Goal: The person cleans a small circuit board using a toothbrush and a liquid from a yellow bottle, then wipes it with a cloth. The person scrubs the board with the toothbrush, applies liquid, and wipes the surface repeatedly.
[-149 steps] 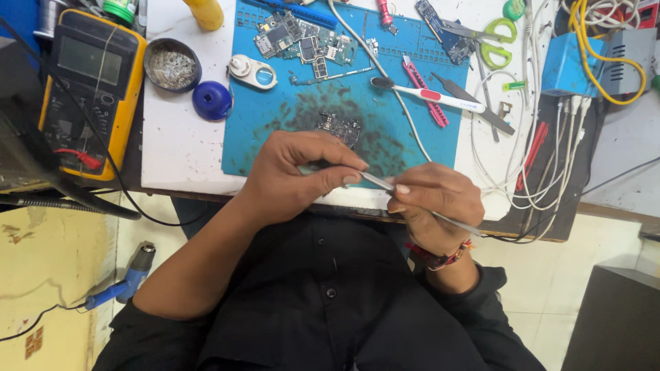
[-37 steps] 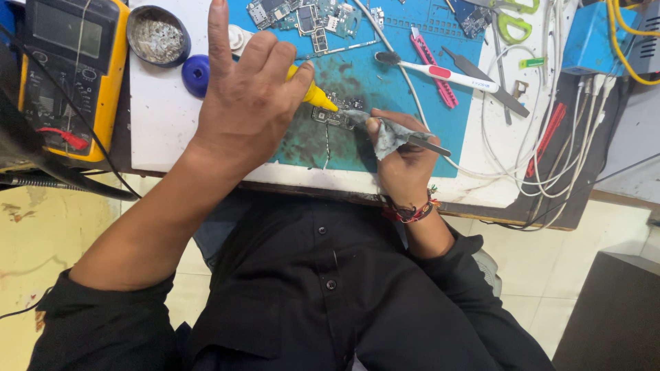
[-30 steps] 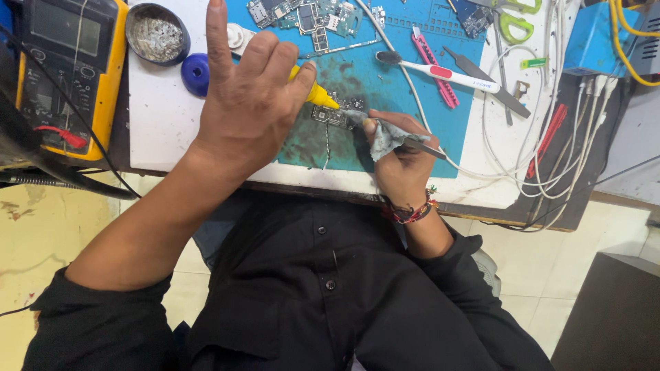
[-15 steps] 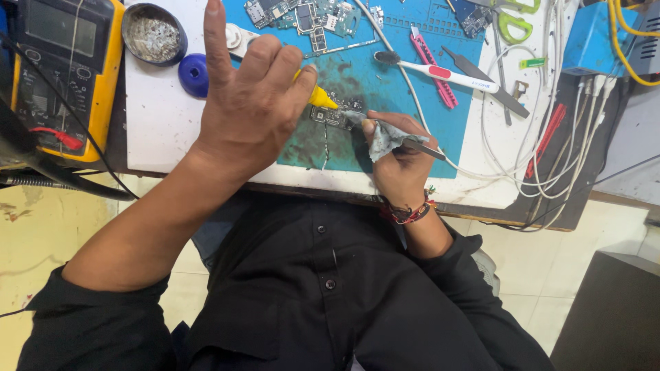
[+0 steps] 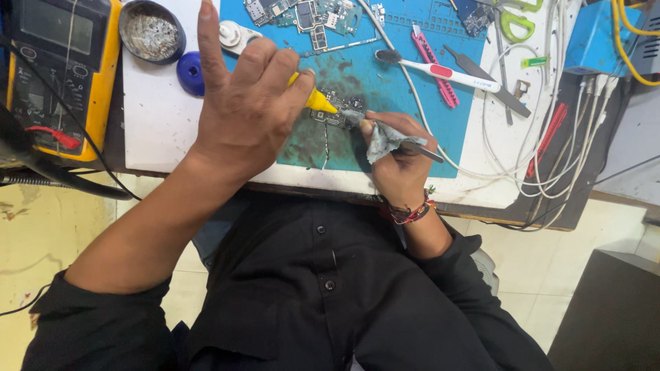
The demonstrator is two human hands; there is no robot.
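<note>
Presently, the left hand (image 5: 244, 103) grips a yellow-nozzled dispenser bottle (image 5: 317, 101), index finger raised, nozzle tip touching the small circuit board (image 5: 335, 111) on the blue work mat (image 5: 405, 89). The right hand (image 5: 395, 161) pinches tweezers (image 5: 419, 148) wrapped in a grey wipe (image 5: 381, 137), at the board's 4 o'clock. Risks, as judged: a hard squeeze could flood the board; the unclamped board may skid under wiping; the toothbrush (image 5: 440, 69) at 1 o'clock lies within elbow sweep.
</note>
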